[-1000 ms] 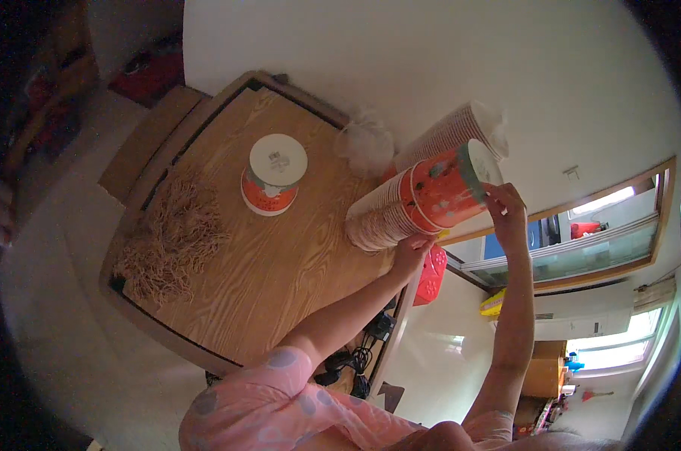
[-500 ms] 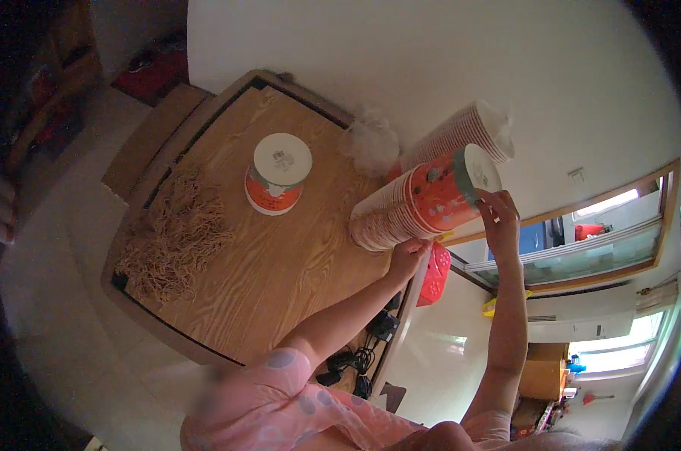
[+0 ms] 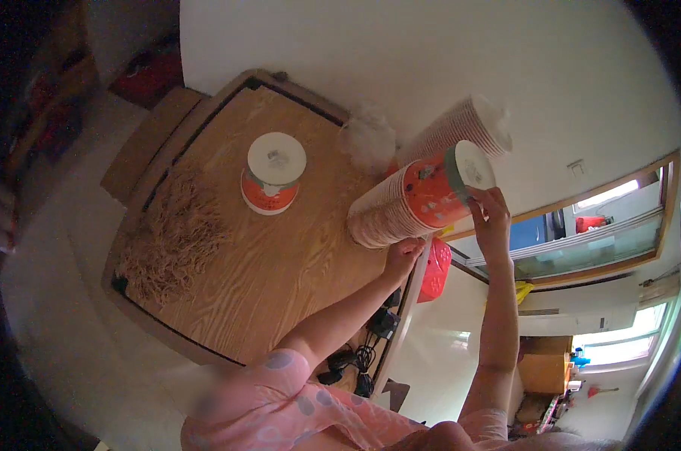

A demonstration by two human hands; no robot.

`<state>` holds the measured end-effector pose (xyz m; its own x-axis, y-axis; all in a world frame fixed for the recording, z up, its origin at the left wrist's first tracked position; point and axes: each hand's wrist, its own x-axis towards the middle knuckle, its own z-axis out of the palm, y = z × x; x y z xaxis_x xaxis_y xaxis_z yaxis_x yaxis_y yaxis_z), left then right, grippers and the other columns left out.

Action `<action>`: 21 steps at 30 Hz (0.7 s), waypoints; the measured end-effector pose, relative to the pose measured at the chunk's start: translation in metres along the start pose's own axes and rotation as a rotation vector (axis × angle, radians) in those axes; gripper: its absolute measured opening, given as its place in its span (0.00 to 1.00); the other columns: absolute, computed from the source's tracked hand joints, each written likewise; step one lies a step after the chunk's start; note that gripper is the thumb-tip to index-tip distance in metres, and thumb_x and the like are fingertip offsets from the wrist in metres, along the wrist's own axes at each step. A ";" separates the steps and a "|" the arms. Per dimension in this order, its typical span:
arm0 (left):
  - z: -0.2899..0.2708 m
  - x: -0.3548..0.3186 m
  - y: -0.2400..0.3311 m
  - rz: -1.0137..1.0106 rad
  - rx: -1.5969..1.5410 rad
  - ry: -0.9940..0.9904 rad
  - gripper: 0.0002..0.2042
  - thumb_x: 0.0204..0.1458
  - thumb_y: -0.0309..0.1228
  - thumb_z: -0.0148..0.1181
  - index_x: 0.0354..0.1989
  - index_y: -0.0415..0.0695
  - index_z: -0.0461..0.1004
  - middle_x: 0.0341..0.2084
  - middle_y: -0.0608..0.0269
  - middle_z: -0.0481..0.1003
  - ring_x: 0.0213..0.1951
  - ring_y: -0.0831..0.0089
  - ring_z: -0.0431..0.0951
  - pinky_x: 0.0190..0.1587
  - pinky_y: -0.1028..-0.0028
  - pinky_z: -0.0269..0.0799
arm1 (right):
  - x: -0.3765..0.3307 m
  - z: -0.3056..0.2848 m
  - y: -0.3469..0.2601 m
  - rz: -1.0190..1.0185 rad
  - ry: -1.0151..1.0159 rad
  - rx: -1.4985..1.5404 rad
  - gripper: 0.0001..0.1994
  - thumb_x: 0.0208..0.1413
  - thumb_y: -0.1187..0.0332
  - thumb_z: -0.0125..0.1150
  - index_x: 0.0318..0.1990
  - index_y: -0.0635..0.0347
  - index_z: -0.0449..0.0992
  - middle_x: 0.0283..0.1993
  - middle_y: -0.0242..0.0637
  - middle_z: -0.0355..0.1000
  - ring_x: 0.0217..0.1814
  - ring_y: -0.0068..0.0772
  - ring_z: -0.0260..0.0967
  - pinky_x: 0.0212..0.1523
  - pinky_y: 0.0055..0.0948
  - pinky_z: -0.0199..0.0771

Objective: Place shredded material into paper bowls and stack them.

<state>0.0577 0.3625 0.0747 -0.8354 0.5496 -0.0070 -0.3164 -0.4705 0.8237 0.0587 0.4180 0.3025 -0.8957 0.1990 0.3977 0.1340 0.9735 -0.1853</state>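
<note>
While pinching the cup point(image 3: 435, 194) at two o'clock with right hand point(image 3: 492, 213), keep aligned with the stack point(image 3: 376, 212); cannot tell the grip of left hand point(image 3: 403, 258).

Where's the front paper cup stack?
Head view: front paper cup stack stands right of centre, near the wooden table's right edge, right hand at its top.

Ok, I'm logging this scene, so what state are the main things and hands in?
Front paper-tub stack: nested, upside down
Rear paper-tub stack: nested
Separate paper tub: upside down
Brown crinkled strands: loose heap
Clear plastic: crumpled
Black cables: looped, bundled
Left hand: fingers curled beside front stack
Right hand: fingertips pinched at front stack's base edge
</note>
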 end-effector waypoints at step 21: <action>-0.002 0.006 -0.008 -0.092 -0.101 -0.041 0.07 0.46 0.30 0.56 0.30 0.40 0.72 0.27 0.67 0.73 0.31 0.81 0.70 0.34 0.80 0.66 | -0.120 0.144 0.122 0.263 -0.034 0.539 0.15 0.43 0.82 0.46 0.40 0.59 0.69 0.33 0.32 0.66 0.34 0.26 0.62 0.31 0.20 0.64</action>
<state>0.0541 0.3684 0.0667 -0.7821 0.6206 -0.0551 -0.4366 -0.4828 0.7591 0.1218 0.4969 0.1021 -0.8757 0.4134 0.2495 0.1271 0.6957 -0.7070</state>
